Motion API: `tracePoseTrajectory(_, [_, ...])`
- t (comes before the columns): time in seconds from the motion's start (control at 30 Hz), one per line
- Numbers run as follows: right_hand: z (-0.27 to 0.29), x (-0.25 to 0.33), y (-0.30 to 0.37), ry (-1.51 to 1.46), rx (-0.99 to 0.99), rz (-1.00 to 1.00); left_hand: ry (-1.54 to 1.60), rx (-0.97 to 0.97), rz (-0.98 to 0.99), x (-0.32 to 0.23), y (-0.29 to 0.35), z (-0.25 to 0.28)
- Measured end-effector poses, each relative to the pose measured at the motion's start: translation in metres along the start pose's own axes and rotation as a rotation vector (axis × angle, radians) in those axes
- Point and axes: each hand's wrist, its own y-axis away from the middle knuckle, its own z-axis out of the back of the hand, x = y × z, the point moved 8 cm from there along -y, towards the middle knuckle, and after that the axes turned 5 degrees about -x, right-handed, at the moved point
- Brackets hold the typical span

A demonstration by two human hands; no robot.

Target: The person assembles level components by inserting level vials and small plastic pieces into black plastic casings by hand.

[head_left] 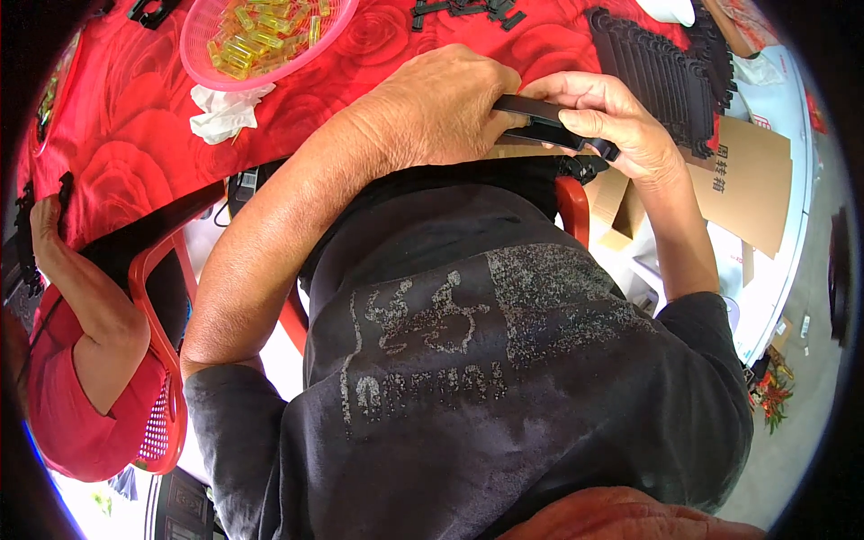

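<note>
Both hands hold a long black plastic part [529,108] in front of my chest, at the near edge of the table. My left hand [445,106] grips its left end, palm down, with most fingertips hidden behind the hand. At the other end, my right hand [621,124] has its thumb on top and fingers curled beneath. The part tilts down to the right and shows a hollow along its side. Whether anything small sits inside the left hand's grip is hidden.
A pink basket [186,47] of yellow clear tubes stands far left on the red flowered tablecloth [117,117], beside crumpled white tissue [225,112]. Rows of black parts [652,76] lie right; small black pieces [468,9] lie beyond. Cardboard [751,184] stands right. A co-worker's arm [90,279] is left.
</note>
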Motion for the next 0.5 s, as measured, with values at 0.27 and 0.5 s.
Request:
tracePoseTrajectory(0.27, [0.005, 0.003, -0.006, 0.052, -0.016, -0.008, 0.013, -0.003, 0.106, 0.008, -0.001, 0.0])
tracePoseTrajectory(0.5, [0.001, -0.002, -0.013, 0.062, -0.015, -0.066, 0.235, 0.162, 0.116, 0.015, 0.002, -0.006])
